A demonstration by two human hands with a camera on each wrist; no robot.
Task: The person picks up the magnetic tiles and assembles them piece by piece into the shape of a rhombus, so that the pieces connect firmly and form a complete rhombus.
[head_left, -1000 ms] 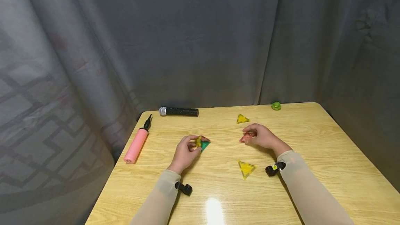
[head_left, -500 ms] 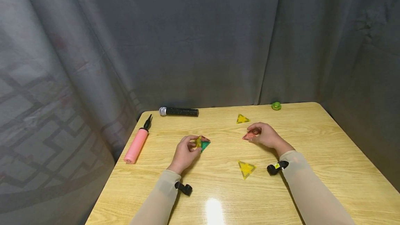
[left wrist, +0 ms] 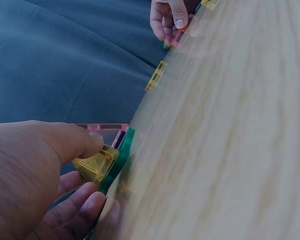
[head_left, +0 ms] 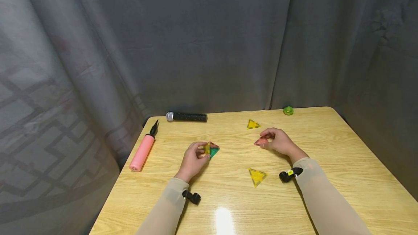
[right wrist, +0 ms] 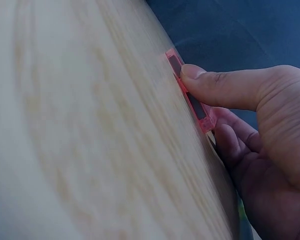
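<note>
At the middle of the table (head_left: 326, 148), the left hand (head_left: 192, 157) grips a small cluster of magnetic tiles (head_left: 211, 149), its thumb and fingers curled round a yellow piece joined to a pink and a green one. The right hand (head_left: 277, 141) pinches a pink triangle tile (head_left: 261, 141), thumb on top and fingers curled beneath. The head view sets out the whole layout but leaves the grips small. The left wrist view shows the yellow tile (left wrist: 96, 163) clamped between thumb and fingers, standing against the green tile (left wrist: 117, 160) and the pink frame (left wrist: 107, 127). The right wrist view shows the thumb pressed along the pink tile's (right wrist: 190, 92) edge, the tile lying close to the wood; whether it touches cannot be told. Only the head view shows the rest: a yellow triangle (head_left: 253, 124) behind the hands, another yellow triangle (head_left: 257, 176) in front of them, a black microphone (head_left: 186, 116) along the far edge, a pink pump (head_left: 143, 150) near the left edge and a green object (head_left: 288, 110) at the far right corner. Bare wood spreads between the hands and out to the right edge.
</note>
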